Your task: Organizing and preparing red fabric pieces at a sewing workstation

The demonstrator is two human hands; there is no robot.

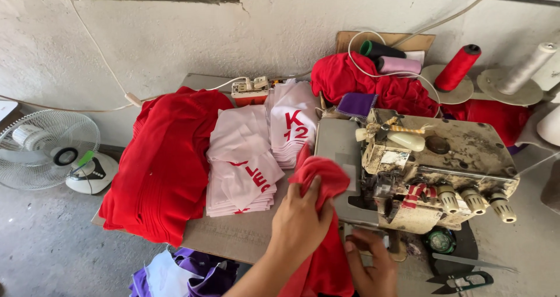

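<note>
Fabric, red cloth (319, 180), is bunched in our left hand (298, 220) at lower centre; our right hand (368, 262) pinches its lower edge beside the overlock machine (434, 174).

- Views: one only, head-worn, so no second view shares any part of the scene
- Position: above and just behind the person's hands, at the near edge of the work table (233, 238)
- Direction: looks forward and down across the table toward the plastered wall (175, 34) behind it
- Nearness: close; left hand (298, 221) and right hand (368, 268) sit low in the picture, forearm cut by the bottom edge
- Centre-right: sewing machine (431, 168), near, seen from above
- Left margin: floor fan (49, 148) standing on the concrete floor, further off
- Top right: thread cones (458, 66) against the wall
</note>
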